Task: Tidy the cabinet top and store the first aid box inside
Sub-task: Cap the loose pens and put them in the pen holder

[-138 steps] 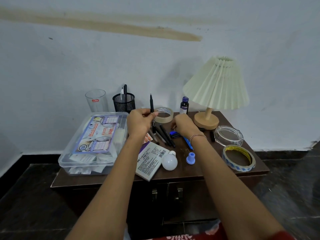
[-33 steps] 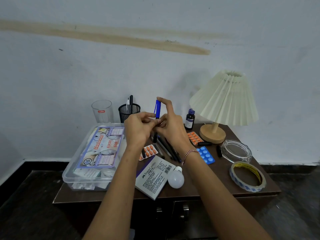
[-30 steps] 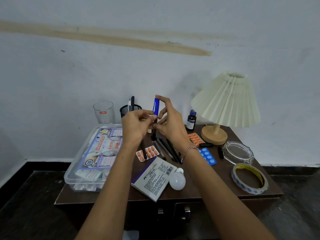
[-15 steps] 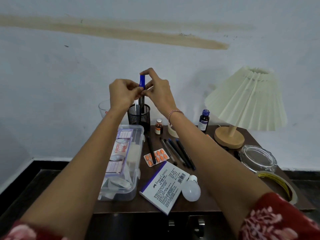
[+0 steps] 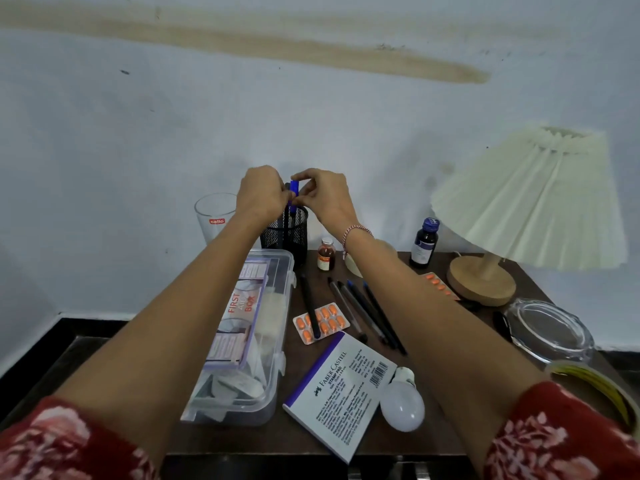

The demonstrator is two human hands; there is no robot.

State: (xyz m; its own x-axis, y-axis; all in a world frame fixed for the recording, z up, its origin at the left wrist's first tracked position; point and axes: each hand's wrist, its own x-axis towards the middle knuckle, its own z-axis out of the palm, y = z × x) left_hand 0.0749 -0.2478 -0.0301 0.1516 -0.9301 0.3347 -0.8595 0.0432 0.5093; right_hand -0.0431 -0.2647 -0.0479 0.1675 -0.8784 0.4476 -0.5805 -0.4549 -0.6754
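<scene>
Both hands meet above the black mesh pen holder (image 5: 284,233) at the back of the cabinet top (image 5: 294,434). My left hand (image 5: 262,194) and my right hand (image 5: 323,195) each pinch a blue-capped pen (image 5: 294,192) whose lower end is inside the holder. The clear first aid box (image 5: 254,344) with its printed label lies on the left under my left forearm. Several dark pens (image 5: 363,315) lie loose in the middle of the cabinet top, one of them across an orange pill strip (image 5: 323,322).
A stamp pad box (image 5: 341,389) and a white bulb (image 5: 403,403) lie near the front edge. A glass (image 5: 213,218), a small brown bottle (image 5: 326,258), a blue-capped bottle (image 5: 425,242), a lamp (image 5: 526,216), a glass ashtray (image 5: 549,330) and a tape roll (image 5: 599,386) stand around.
Both hands carried the blue-capped pen from above the loose pens to the mesh holder and lowered it, so its lower end now sits inside the holder.
</scene>
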